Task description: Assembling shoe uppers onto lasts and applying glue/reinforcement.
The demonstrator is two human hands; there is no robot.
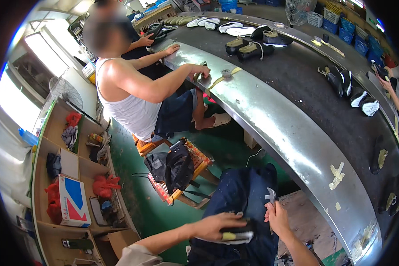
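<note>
On my lap lies a dark shoe with a white sole edge and a yellowish patch. My left hand is closed over its top and covers part of it. In my right hand is a hammer, held by the handle with its metal head upward, just right of the shoe. The hammer and the shoe are apart. Under both of them spread my dark blue trousers.
A metal-edged conveyor table curves along my right, with several shoes on its dark belt. A co-worker sits ahead at its edge. Nearby stands a stool with a black bag. Wooden shelves line the left.
</note>
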